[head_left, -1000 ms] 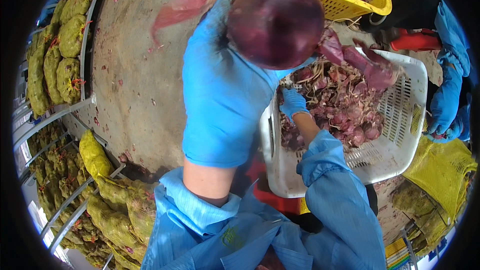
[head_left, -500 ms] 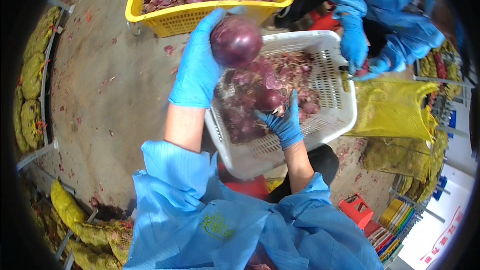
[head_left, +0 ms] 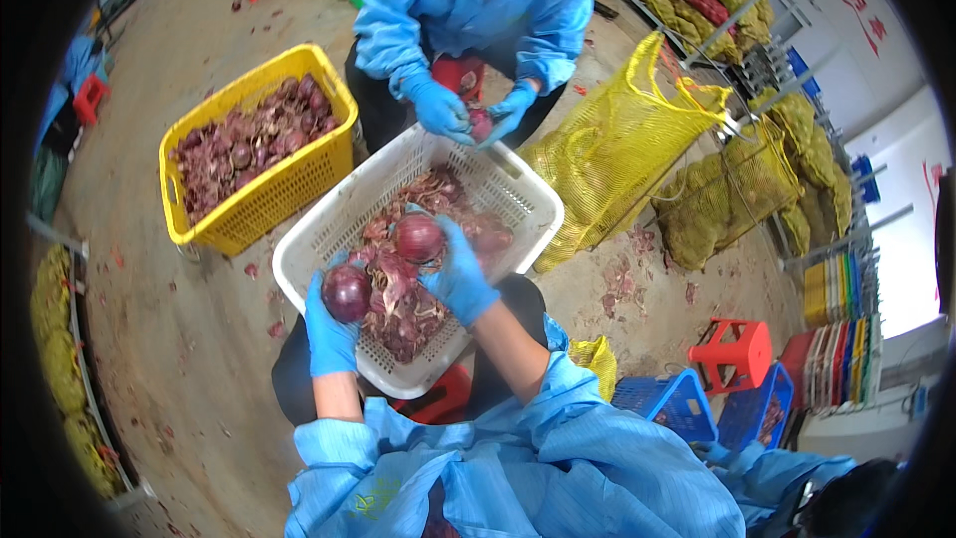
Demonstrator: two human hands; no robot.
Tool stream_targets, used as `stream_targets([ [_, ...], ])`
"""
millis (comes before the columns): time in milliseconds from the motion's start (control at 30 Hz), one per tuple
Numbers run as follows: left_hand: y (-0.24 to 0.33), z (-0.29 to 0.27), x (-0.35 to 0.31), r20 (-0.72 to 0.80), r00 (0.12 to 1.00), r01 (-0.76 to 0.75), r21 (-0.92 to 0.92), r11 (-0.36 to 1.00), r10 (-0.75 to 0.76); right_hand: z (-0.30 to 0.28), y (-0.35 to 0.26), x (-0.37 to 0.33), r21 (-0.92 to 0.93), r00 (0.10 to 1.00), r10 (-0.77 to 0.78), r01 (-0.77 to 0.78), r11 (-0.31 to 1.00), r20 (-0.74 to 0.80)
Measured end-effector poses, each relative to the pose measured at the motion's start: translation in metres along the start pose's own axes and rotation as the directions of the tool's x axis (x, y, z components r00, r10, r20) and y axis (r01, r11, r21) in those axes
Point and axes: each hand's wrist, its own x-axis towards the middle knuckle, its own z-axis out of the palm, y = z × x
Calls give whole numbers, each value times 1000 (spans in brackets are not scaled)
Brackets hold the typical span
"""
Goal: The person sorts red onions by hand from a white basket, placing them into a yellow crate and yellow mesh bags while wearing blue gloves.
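Observation:
Over a white slatted crate [head_left: 299, 257], my left hand [head_left: 332, 339] in a blue glove is closed around a shiny, dark red onion [head_left: 347, 293]. A second red onion [head_left: 419, 238] sits in my gloved right hand [head_left: 460, 277], whose fingers curl behind it. Between the two hands, loose papery skin [head_left: 396, 284] hangs above the heap. Onion skins and some onions [head_left: 408, 337] fill the bottom of the crate. Facing me, a co-worker in blue holds another onion [head_left: 480, 125] in gloved hands at the crate's far rim.
A yellow crate [head_left: 261, 184] of red onions stands to the left. Right of the white crate is a yellow mesh sack [head_left: 622, 139]. Blue crates [head_left: 665, 403] and a red stool [head_left: 732, 356] are at the lower right. Filled sacks line both sides.
The view has swung, so the co-worker and yellow crate show more fully. My left hand has lowered its onion toward the crate, nearer my right hand. Both hands keep hold of an onion.

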Motion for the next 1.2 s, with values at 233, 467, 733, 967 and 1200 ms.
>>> stream_targets([
  [233, -36, 97, -14, 122, 991, -78, 151, 985, 60, -53, -70, -57, -664, 640, -549, 723, 192, 538],
  [467, -44, 164, -38, 338, 922, -324, 411, 852, 188, -4, -84, -102, -195, 928, -40, 120, 973, 370],
  [733, -24, 165, -36, 423, 895, -445, 808, 386, 146, 5, -62, -87, -123, 911, 34, 18, 992, 411],
  [967, -41, 84, 3, -33, 999, 9, 333, 943, 2, -55, -107, -66, 90, 978, -141, 129, 988, 153],
  [1200, -50, 21, 6, -173, 980, 153, 324, 933, -101, -139, -306, -31, 50, 792, -609, 610, 791, -37],
])
